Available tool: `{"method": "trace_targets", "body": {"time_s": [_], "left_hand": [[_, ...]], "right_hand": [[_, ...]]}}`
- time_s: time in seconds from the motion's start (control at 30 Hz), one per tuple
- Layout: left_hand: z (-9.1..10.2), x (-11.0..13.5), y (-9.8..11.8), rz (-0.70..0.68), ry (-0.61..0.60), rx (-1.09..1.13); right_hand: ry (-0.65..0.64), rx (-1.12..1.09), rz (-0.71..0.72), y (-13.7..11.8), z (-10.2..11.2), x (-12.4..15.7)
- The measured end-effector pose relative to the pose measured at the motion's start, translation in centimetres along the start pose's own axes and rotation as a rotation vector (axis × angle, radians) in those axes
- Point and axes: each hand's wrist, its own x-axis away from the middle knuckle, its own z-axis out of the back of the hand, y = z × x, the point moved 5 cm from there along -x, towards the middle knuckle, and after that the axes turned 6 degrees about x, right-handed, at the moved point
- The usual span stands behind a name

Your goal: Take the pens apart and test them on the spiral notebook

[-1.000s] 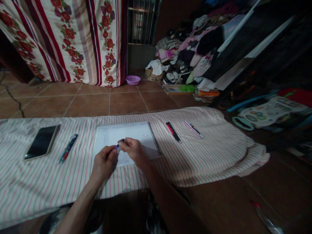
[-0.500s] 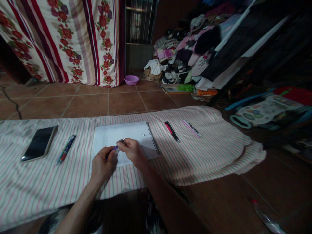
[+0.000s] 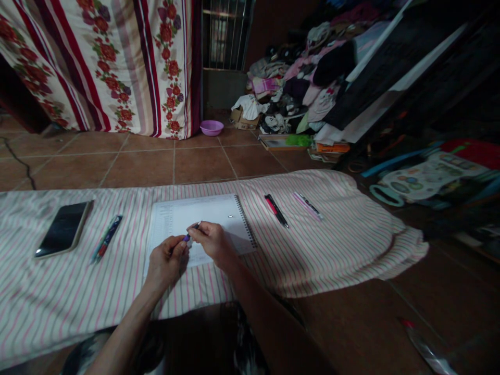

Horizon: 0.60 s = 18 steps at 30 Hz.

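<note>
1. pen (image 3: 190,233) lies between both hands, over the near edge of the notebook (image 3: 203,219).
2. left hand (image 3: 166,263) closed on its near end.
3. right hand (image 3: 211,240) pinches its far end, fingers curled.

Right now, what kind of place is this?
Likely a lived-in room at home: brown tiled floor, a heap of mixed clothes, a hanging floral red-striped fabric. Left hand and right hand hold a purple pen over a white spiral notebook.
</note>
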Motion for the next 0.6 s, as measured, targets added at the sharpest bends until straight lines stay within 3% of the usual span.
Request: {"method": "trace_targets", "body": {"time_s": [0.3, 0.6], "left_hand": [[-0.69, 0.07, -0.89, 0.164, -0.04, 0.283], [0.15, 0.0, -0.17, 0.01, 0.027, -0.094]], "right_hand": [[-0.046, -0.086, -0.01, -0.12, -0.37, -0.19], [0.01, 0.084, -0.016, 0.0, 0.04, -0.1]]}}
